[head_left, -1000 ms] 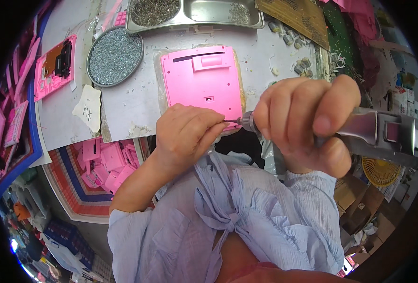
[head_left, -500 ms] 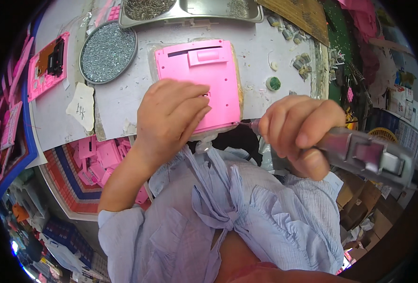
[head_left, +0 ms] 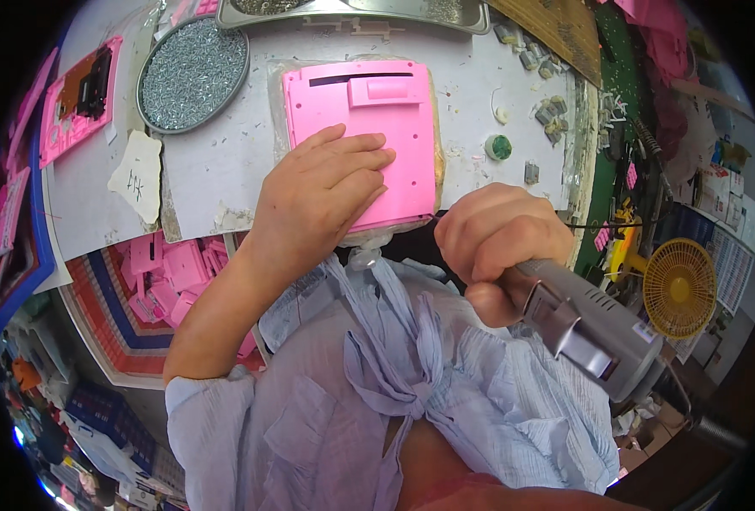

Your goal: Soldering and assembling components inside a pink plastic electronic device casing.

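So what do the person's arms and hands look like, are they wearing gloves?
No gloves: the left hand and right hand are bare, and I see no rings. The left sleeve is loose, crinkly, light-blue cloth ending near the elbow. The left forearm is bare below it.

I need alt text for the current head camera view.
The left hand lies palm down on a pink rectangular plastic casing at a white worktable, while the right hand holds a grey power tool pointed at the casing's near right corner. To the left sits a round grey tray of small silvery metal pieces.
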Action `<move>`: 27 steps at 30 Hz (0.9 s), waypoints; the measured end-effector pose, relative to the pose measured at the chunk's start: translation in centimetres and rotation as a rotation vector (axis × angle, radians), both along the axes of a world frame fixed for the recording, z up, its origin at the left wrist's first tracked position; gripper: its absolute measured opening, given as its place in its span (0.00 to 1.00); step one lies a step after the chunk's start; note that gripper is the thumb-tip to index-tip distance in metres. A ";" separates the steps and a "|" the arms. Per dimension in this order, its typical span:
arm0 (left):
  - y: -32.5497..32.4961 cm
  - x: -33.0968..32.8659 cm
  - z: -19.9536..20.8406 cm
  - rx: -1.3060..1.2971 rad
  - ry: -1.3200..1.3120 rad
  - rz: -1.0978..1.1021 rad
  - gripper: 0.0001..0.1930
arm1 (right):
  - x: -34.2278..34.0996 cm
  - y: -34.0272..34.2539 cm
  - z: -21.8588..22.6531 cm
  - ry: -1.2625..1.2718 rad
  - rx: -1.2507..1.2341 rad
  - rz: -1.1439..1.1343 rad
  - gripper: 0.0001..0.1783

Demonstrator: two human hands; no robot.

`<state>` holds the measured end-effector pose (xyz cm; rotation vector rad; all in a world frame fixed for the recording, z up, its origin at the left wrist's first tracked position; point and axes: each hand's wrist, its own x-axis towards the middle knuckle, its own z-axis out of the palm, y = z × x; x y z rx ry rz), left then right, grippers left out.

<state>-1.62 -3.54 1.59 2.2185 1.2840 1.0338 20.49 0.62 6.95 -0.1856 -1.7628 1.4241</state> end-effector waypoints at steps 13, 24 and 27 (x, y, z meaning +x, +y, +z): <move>0.1 -0.1 -0.3 -0.031 -0.030 -0.007 0.05 | -2.5 3.5 -0.5 0.096 -0.002 0.113 0.11; 0.3 -0.5 -0.2 -0.063 -0.014 -0.031 0.07 | -3.3 7.0 0.2 -0.018 -0.034 0.015 0.16; 0.4 -0.6 -0.2 -0.070 -0.007 -0.036 0.07 | -3.3 7.7 -0.1 0.004 -0.022 0.126 0.16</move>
